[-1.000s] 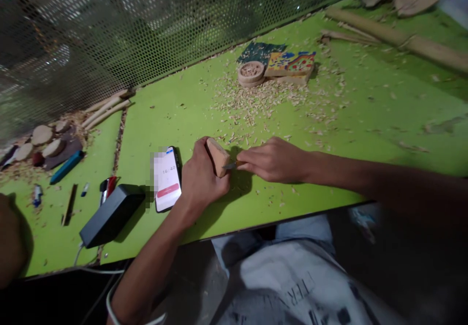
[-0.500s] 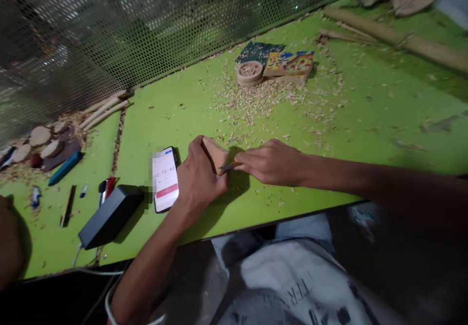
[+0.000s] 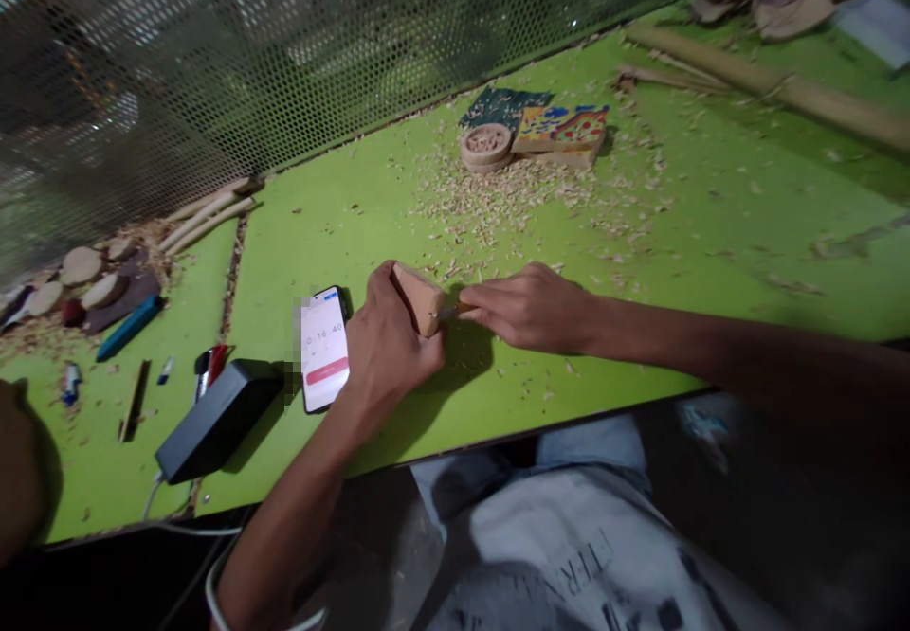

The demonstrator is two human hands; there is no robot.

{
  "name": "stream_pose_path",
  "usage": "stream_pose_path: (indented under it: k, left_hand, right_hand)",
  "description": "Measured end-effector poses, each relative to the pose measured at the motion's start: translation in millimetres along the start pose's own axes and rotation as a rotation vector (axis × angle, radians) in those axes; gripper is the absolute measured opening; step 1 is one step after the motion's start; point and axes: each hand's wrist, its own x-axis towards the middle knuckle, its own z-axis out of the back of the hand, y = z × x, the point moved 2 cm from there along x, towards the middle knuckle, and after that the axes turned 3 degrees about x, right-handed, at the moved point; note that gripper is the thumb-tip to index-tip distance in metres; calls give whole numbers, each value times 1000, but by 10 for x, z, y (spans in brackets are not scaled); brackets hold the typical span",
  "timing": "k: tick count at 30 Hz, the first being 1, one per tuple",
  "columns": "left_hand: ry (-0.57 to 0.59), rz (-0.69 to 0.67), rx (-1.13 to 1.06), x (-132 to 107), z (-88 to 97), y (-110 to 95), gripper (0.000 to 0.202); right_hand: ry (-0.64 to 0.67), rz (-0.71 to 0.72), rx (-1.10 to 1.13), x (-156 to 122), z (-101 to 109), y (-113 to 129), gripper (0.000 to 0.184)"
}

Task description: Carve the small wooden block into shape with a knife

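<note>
My left hand (image 3: 391,333) is closed around a pale wooden block (image 3: 421,297), with the fingers behind it and the thumb at its lower edge. In my right hand (image 3: 526,307) is a carving knife (image 3: 449,313), its handle mostly hidden by the fingers. The short blade points left, its tip at the right end of the block. Left of my left hand lies a phone (image 3: 325,351) showing a timer. Wood shavings (image 3: 490,214) are scattered on the green table (image 3: 341,224) beyond both hands.
A round carved wooden dish (image 3: 486,148) and a painted wooden box (image 3: 560,134) stand farther back. A black power brick (image 3: 217,420) lies at front left. Wooden discs (image 3: 81,265), sticks (image 3: 209,219) and a blue tool (image 3: 129,326) are left. A pole (image 3: 774,81) lies far right.
The knife in my right hand has shifted slightly up, and its blade has turned against the block's right end. My left hand and the block have barely moved.
</note>
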Motion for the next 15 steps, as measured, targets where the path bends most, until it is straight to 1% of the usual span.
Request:
stream_pose_path:
  k: [3,6,8,9,11,12,13,14,15]
  left_hand:
    - [10,17,11,26,3,6,78]
    - [25,24,33,32,15,2,77]
    - [39,24,40,15,26,0,76]
    - [53,21,36,1,30,1,75]
    - [84,18,21,-27,29,7,72]
    - [101,21,14,-36,23,12,70]
    - [105,26,12,-40,17,17,69]
    - [104,23,9,-39,9,20,67]
    - [103,19,4,-35,0,23,66]
  right_hand:
    - [-40,14,20,5,-41,30,41]
    - [-69,21,70,30,-53,16,38]
    - [-135,-27,128,59,12,-125,38]
    - [-207,-82,151,70,74,-244,38]
    - [-416,-241,170,69,223,-524,39]
    - [-508,-285,144,58,287,-638,36]
    - [-544,-305,122,48,326,-713,33]
    - [-550,-310,121,38,336,-741,32]
    - [-483,-265,133,36,312,-715,31]
